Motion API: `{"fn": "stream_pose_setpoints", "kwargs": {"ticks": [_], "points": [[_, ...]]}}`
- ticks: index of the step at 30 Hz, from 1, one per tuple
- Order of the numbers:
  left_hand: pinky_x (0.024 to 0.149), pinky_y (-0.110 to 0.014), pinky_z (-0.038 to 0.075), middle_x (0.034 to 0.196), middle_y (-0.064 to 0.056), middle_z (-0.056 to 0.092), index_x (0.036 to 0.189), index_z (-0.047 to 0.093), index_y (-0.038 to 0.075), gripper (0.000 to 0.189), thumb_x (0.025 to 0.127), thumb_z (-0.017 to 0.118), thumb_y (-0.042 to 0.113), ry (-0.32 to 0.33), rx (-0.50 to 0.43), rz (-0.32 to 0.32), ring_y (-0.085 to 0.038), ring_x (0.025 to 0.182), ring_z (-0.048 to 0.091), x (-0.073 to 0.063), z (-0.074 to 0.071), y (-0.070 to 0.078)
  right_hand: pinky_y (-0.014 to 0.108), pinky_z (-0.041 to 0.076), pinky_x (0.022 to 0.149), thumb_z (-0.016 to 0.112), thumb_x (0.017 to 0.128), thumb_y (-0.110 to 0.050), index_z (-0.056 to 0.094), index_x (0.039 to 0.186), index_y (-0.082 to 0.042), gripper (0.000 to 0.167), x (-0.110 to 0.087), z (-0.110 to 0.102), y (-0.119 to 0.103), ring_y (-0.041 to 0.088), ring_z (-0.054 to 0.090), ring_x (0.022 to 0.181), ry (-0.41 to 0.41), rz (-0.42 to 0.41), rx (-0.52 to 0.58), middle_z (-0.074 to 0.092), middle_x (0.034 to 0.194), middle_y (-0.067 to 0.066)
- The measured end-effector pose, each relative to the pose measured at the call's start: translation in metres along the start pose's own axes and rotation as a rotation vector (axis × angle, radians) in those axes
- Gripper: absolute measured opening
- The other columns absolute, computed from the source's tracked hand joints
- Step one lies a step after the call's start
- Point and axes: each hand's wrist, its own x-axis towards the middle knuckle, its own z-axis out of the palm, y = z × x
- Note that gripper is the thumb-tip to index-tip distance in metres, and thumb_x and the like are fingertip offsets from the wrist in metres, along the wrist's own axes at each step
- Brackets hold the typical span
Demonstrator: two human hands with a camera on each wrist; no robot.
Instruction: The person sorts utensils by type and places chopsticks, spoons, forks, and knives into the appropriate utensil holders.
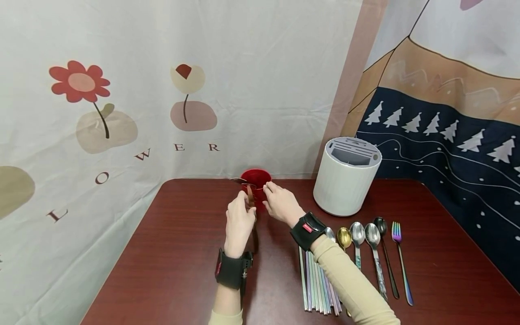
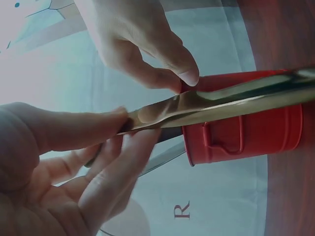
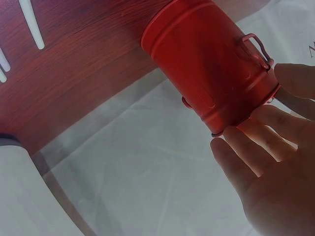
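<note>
A red metal cup (image 1: 256, 175) with small wire handles stands at the table's back edge, with cutlery sticking out toward the left. My left hand (image 1: 239, 223) is just in front of it. Between thumb and fingers it pinches a long gold-brown piece of cutlery (image 2: 206, 105), which crosses before the cup in the left wrist view; its exact kind is unclear. My right hand (image 1: 283, 204) reaches in from the right. Its extended fingers (image 3: 248, 147) touch the rim of the cup, and the thumb (image 3: 295, 81) lies nearer the wire handle.
A white cylindrical cutlery holder (image 1: 345, 180) with a grey slotted top stands at the back right. Pastel chopsticks (image 1: 318, 284), several spoons (image 1: 372, 237) and a rainbow fork (image 1: 400, 253) lie in front of it. A printed cloth (image 1: 260, 90) hangs behind the brown table (image 1: 174, 253).
</note>
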Motion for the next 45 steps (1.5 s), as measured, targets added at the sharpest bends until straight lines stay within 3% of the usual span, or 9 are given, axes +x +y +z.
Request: {"fn": "stream_pose_setpoints", "kwargs": {"ticks": [7, 14, 21, 33, 45], "points": [[0.051, -0.023, 0.029, 0.067, -0.012, 0.053, 0.088, 0.053, 0.001, 0.023, 0.078, 0.073, -0.002, 0.109, -0.037, 0.069, -0.015, 0.056, 0.037, 0.003, -0.002, 0.005, 0.037, 0.056, 0.083, 0.070, 0.084, -0.020, 0.062, 0.119, 0.002, 0.042, 0.000, 0.000, 0.000, 0.027, 0.065, 0.103, -0.007, 0.004, -0.001, 0.062, 0.118, 0.016], [0.054, -0.023, 0.037, 0.070, -0.011, 0.054, 0.086, 0.054, 0.002, 0.020, 0.080, 0.073, 0.001, 0.166, -0.080, 0.113, -0.017, 0.058, 0.047, 0.003, -0.004, 0.010, 0.037, 0.055, 0.086, 0.070, 0.085, -0.020, 0.061, 0.120, 0.002, 0.042, 0.000, 0.000, 0.000, 0.027, 0.064, 0.107, -0.023, 0.009, 0.000, 0.061, 0.120, 0.016], [0.057, -0.029, 0.049, 0.073, -0.012, 0.057, 0.080, 0.054, 0.001, 0.019, 0.079, 0.073, -0.001, 0.276, -0.141, 0.193, -0.021, 0.065, 0.058, 0.005, -0.005, 0.014, 0.037, 0.055, 0.087, 0.069, 0.085, -0.021, 0.061, 0.120, 0.002, 0.043, 0.000, 0.000, 0.000, 0.027, 0.063, 0.108, -0.025, 0.005, -0.009, 0.062, 0.121, 0.016], [0.062, -0.034, 0.057, 0.074, -0.013, 0.056, 0.078, 0.054, -0.001, 0.017, 0.082, 0.071, 0.002, 0.406, -0.201, 0.317, -0.023, 0.068, 0.061, 0.003, -0.007, 0.020, 0.037, 0.055, 0.086, 0.069, 0.085, -0.020, 0.062, 0.118, 0.002, 0.041, 0.000, 0.000, 0.000, 0.028, 0.064, 0.107, 0.003, -0.007, -0.016, 0.062, 0.119, 0.016], [0.069, -0.014, 0.053, 0.083, -0.015, 0.064, 0.089, 0.065, -0.002, 0.014, 0.077, 0.071, -0.008, 0.584, -0.344, 0.411, -0.023, 0.076, 0.067, 0.007, 0.001, 0.020, 0.037, 0.055, 0.086, 0.069, 0.085, -0.021, 0.062, 0.119, 0.002, 0.042, -0.001, 0.002, 0.001, 0.027, 0.063, 0.109, 0.013, -0.015, -0.032, 0.062, 0.120, 0.016]]}}
